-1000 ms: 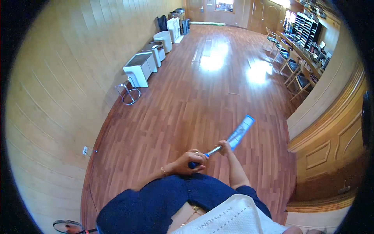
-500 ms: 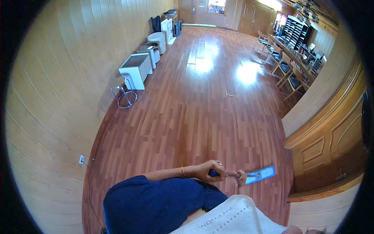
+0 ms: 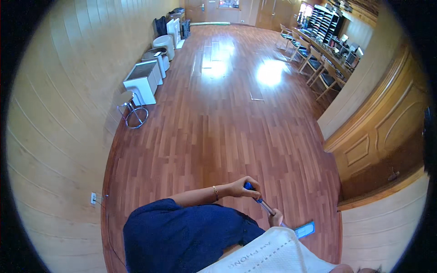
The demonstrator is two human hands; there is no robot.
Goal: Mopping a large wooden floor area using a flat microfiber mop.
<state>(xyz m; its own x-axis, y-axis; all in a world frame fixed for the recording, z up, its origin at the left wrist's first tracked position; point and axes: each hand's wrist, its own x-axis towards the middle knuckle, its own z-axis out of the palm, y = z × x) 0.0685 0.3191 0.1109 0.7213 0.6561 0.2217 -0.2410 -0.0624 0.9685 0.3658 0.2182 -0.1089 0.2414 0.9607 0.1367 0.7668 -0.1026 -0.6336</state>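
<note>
My left hand (image 3: 243,187), with a bracelet at its wrist, is wrapped round the blue grip at the top of a flat mop (image 3: 266,207). Lower on the same metal pole, my right hand (image 3: 275,218) is closed around it; most of the right arm is hidden behind a white towel (image 3: 264,255) with printed marks, draped in front of me. The mop's light blue flat head (image 3: 305,229) lies on the wood-look floor (image 3: 200,154) at my right, close to the wall, and the pole slants down to it.
A round stool (image 3: 133,111), a white cabinet (image 3: 142,82) and rounded seats (image 3: 164,44) line the left wall. Wooden chairs (image 3: 330,79) stand along a long desk at the far right. A wooden door (image 3: 378,141) is nearer on the right. A thin cable runs by the left wall.
The mop head has come back toward me along the right side, and its pole now points more downward. Both hands keep their hold. My view has turned slightly right.
</note>
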